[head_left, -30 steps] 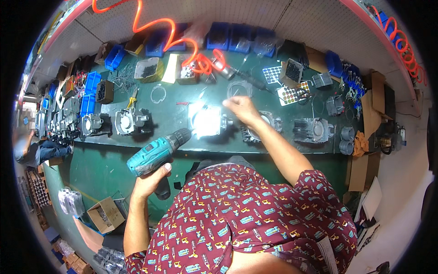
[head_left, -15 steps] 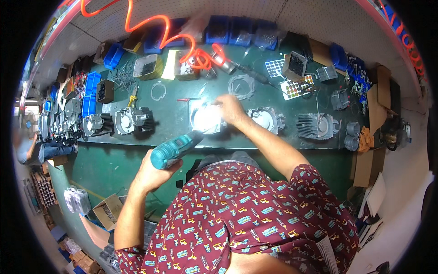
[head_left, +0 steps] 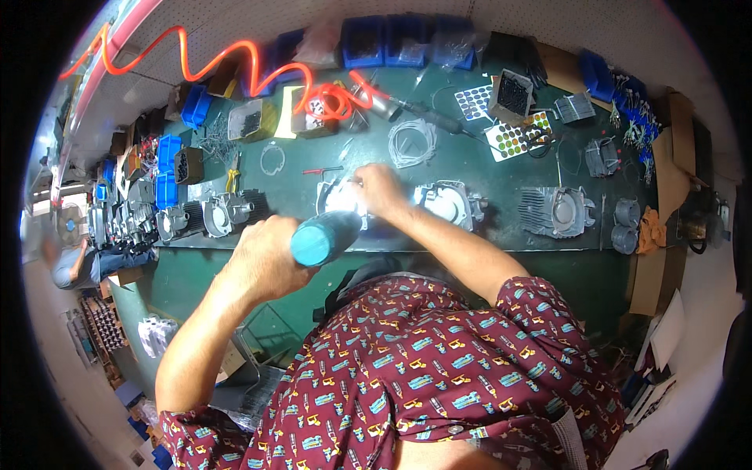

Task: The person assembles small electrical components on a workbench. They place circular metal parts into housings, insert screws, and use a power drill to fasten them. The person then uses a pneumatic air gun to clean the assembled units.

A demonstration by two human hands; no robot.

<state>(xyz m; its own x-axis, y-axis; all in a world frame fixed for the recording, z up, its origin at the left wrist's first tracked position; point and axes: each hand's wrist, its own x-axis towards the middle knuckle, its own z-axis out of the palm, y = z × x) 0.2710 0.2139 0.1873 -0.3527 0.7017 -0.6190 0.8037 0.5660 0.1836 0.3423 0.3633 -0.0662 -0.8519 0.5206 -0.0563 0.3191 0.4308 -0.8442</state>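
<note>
My left hand (head_left: 270, 254) is wrapped round the grip of a teal power screwdriver (head_left: 317, 239), whose rounded rear end faces up. Its front end points toward a grey metal housing (head_left: 333, 202) near the front edge of the bench, washed out by bright glare. My right hand (head_left: 378, 190) lies at the upper right of that housing with its fingers curled; glare hides what the fingertips hold. To the right lies a similar open housing (head_left: 446, 205). Behind the worked housing there is a small red-handled tool (head_left: 321, 170).
A finned housing (head_left: 558, 211) lies farther right, and another housing (head_left: 223, 211) stands left beside yellow-handled pliers (head_left: 233, 174). Coiled clear tubing (head_left: 412, 143), sticker sheets (head_left: 517, 137) and blue bins (head_left: 364, 41) line the back. An orange air hose (head_left: 254, 59) hangs above. Another person (head_left: 74, 262) sits far left.
My left hand and the power screwdriver have risen, and the tool now tilts more upright. My right hand stays at the housing, slightly shifted left. The whole view has shifted a little.
</note>
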